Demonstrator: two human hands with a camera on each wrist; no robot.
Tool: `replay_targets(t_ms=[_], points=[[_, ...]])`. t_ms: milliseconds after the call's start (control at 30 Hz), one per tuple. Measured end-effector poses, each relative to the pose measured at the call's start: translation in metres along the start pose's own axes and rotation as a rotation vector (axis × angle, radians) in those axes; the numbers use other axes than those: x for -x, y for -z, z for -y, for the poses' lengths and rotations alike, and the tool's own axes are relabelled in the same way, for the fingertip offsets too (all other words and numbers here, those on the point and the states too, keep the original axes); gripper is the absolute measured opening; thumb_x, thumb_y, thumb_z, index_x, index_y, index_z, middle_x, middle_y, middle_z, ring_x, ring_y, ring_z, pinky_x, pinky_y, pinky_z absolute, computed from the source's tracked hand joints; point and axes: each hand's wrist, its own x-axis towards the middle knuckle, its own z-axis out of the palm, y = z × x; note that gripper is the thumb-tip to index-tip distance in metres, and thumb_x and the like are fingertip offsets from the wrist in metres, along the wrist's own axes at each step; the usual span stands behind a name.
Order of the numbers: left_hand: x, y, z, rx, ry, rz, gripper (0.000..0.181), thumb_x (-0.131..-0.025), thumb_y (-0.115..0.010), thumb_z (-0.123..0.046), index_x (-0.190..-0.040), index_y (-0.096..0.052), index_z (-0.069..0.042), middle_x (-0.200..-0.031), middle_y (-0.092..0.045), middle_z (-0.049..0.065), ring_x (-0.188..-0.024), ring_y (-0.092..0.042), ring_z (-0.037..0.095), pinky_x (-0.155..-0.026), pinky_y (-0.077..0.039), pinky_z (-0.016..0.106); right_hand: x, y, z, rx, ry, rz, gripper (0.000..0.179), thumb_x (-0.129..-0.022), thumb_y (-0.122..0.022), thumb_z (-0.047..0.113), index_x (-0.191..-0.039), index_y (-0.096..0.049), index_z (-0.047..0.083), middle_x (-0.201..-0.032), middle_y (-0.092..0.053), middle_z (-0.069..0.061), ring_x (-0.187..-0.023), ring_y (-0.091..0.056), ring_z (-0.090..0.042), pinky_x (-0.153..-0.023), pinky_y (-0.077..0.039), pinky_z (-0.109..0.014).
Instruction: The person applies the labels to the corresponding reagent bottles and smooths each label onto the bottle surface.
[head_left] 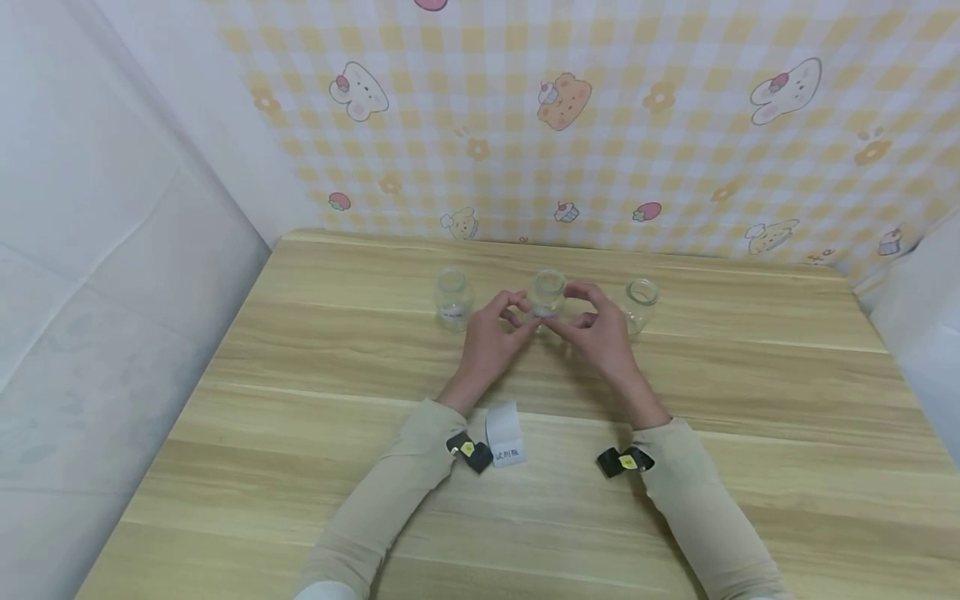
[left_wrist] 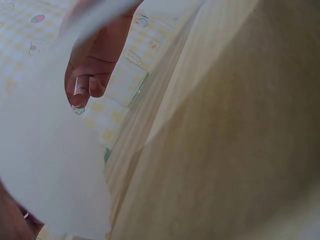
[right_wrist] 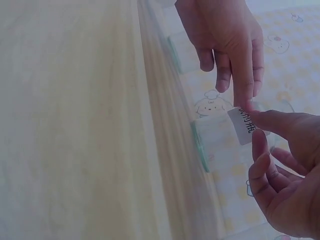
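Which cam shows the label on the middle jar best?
Right wrist: the label is close up with dark characters visible, though partly covered. Head shows it only tiny, between the left hand and right hand. Left wrist doesn't show it; a pale blurred shape blocks part of that view.

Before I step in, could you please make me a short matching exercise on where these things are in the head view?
1. Left jar
2. Middle jar
3. Right jar
4. Paper slip

A. Between the sleeves
B. On the outer side of the right grip
C. Between the two grips
D. On the outer side of the left grip

Pairs: 1-D, 2-C, 3-B, 4-A.
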Motion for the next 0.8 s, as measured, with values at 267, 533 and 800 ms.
replay_targets(t_ms=[267, 533, 800], points=[[-0.0004, 0.0007, -0.0009, -0.002, 0.038, 0.01, 0.02, -0.094, -0.079, -0.022, -0.1, -0.066, -0.008, -0.134, -0.068, 0.013, -0.083, -0.07, 0.018, -0.074, -0.055, 0.026, 0.0007, 0.0013, 0.0008, 0.032, -0.016, 0.015, 0.053, -0.09, -0.082, 0.014, -0.136, -0.058, 0.002, -0.139, -0.059, -0.014, -0.063, -0.066, -0.024, -0.047, -0.04, -0.019], [-0.0009, 0.0017, -0.0005, -0.017, 0.014, -0.001, 0.014, -0.094, -0.077, -0.014, -0.097, -0.065, -0.007, -0.13, -0.07, 0.013, -0.081, -0.07, 0.021, -0.075, -0.056, 0.032, -0.0002, 0.0049, 0.0, 0.016, -0.038, 0.035, 0.051, -0.093, -0.079, 0.011, -0.138, -0.059, 0.002, -0.14, -0.06, -0.014, -0.064, -0.067, -0.02, -0.045, -0.039, -0.019], [-0.0011, 0.0008, -0.0001, -0.002, 0.004, -0.007, 0.01, -0.094, -0.076, -0.007, -0.094, -0.066, -0.008, -0.13, -0.07, 0.014, -0.082, -0.07, 0.021, -0.076, -0.055, 0.03, -0.0001, 0.007, -0.0007, 0.018, -0.015, 0.049, 0.046, -0.095, -0.073, 0.0, -0.139, -0.058, 0.0, -0.143, -0.059, -0.018, -0.066, -0.067, -0.014, -0.048, -0.045, -0.018]])
